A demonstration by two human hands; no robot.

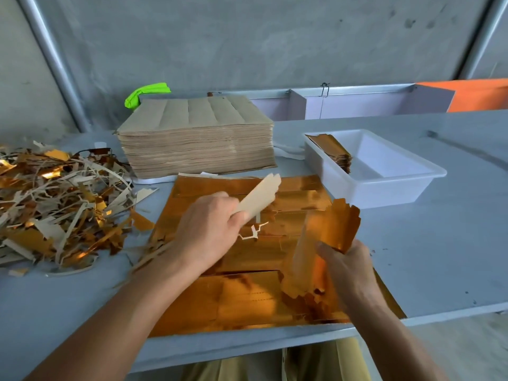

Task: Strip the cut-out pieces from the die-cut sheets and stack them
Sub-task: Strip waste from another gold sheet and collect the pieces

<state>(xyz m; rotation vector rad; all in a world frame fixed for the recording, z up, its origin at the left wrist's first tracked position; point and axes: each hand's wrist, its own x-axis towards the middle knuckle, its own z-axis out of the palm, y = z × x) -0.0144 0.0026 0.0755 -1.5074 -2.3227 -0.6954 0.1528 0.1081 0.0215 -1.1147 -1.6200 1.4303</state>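
A gold foil die-cut sheet (239, 298) lies flat on the table in front of me. My left hand (209, 229) is over its middle, shut on a cut-out piece (261, 198) whose beige back faces up. At the sheet's right side my right hand (346, 265) grips several gold cut-out pieces (335, 226) held upright, fanned above the fingers. A thin white sliver of scrap (251, 233) sits on the sheet below the left hand. A stack of finished gold pieces (334, 151) leans in the left end of a white plastic tray (390, 185).
A tall pile of brown-backed uncut sheets (198, 141) stands behind the work sheet. A heap of gold and beige offcuts (55, 207) covers the table's left side. A green cloth (143, 96) lies behind the pile. The table's front edge (247, 345) is close to me.
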